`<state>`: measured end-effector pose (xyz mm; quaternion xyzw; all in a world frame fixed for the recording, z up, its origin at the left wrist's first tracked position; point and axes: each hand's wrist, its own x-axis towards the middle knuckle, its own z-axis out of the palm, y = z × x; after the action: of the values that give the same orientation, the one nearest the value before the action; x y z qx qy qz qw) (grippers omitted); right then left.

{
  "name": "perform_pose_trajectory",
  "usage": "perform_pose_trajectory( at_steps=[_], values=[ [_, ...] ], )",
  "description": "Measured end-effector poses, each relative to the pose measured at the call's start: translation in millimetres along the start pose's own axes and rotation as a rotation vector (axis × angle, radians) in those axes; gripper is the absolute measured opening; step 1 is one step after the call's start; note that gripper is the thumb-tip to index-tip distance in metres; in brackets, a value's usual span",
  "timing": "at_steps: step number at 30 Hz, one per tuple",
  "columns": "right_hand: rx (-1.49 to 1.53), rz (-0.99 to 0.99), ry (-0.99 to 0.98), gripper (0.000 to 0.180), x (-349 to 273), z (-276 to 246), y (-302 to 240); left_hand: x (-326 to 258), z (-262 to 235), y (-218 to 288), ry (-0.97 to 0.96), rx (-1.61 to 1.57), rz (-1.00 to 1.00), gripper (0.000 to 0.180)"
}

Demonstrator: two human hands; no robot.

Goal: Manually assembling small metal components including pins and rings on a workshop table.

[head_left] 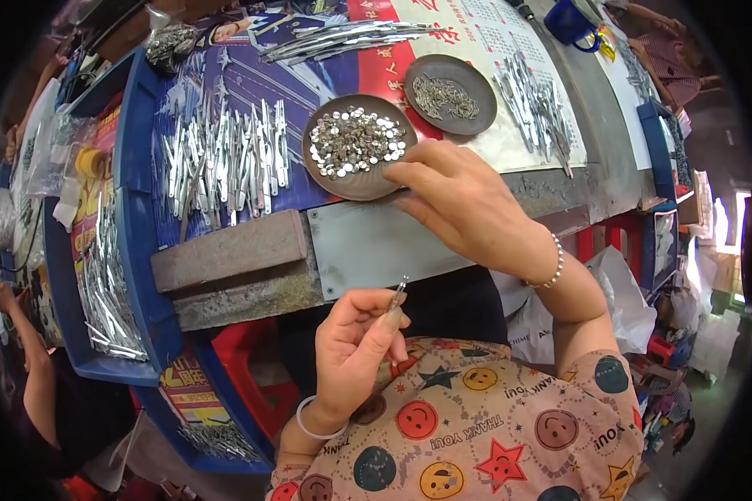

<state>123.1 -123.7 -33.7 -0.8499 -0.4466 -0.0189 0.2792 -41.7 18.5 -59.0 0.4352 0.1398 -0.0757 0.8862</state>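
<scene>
My left hand [355, 346] is closed in a pinch in front of my body, gripping a slim shiny metal piece [400, 290]. Its tip points up; its lower part is hidden by my fingers. Over the near right rim of a brown round dish [355, 188] hovers my right hand [472, 204], fingers half curled and thumb apart from the forefinger. Nothing shows between them. Small round silver discs [342, 138] fill that dish. Just behind my right hand, another brown dish [465, 125] holds small thin metal pins [443, 96].
Flat metal strips [234, 163] lie in a pile at left, with more strips [535, 108] at right and at the back [342, 40]. A bar [230, 250] and a grey metal plate [393, 242] line the near edge. Blue trays [134, 242] stand left; a blue mug [572, 23] stands far right.
</scene>
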Motion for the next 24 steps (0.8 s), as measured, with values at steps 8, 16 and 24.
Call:
perform_pose_trajectory(
  at_steps=[8, 16, 24],
  values=[
    [-0.285, -0.069, -0.166, 0.023, 19.9, 22.2, 11.1, 0.9, -6.4, 2.0, 0.030, -0.023, 0.004, 0.018],
    [-0.283, -0.085, -0.172, 0.023, 18.3, 22.6, 12.9, 6.1, -8.7, 1.6, 0.030, -0.052, -0.001, 0.017],
    [-0.175, -0.180, -0.177, 0.023, 19.0, 20.3, 12.0, 8.3, -9.4, 2.6, 0.075, -0.026, 0.031, 0.017]
  ],
)
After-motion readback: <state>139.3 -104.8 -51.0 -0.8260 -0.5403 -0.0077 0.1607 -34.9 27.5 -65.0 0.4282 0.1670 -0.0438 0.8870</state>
